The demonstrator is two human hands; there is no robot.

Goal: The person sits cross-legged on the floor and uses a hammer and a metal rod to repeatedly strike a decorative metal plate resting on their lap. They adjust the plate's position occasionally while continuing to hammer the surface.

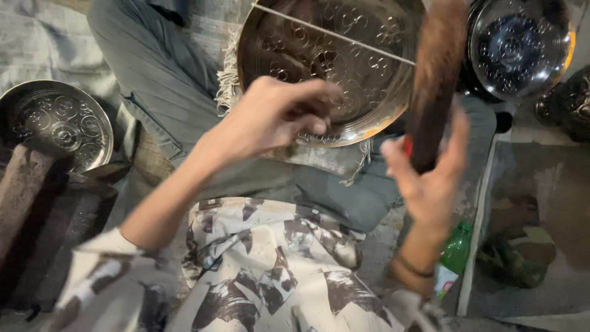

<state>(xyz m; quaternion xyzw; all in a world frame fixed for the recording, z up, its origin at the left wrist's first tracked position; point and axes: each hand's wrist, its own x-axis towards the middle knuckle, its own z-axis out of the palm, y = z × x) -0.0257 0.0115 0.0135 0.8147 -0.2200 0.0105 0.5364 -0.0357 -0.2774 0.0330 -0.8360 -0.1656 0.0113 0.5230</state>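
The bowl [332,67] rests on the lap, tilted up, steadied by the left hand [279,114], whose fingers are pinched shut on something at its rim too blurred to name, while the right hand [430,178] grips a brown mallet [437,74], its top cut off.

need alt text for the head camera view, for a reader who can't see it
Seen from above, a seated person's left hand rests its fingers on the rim of an embossed metal plate lying on their lap, while the right hand grips a dark wooden mallet. Similar plates lie at left and upper right; a green bottle lies by the right wrist.
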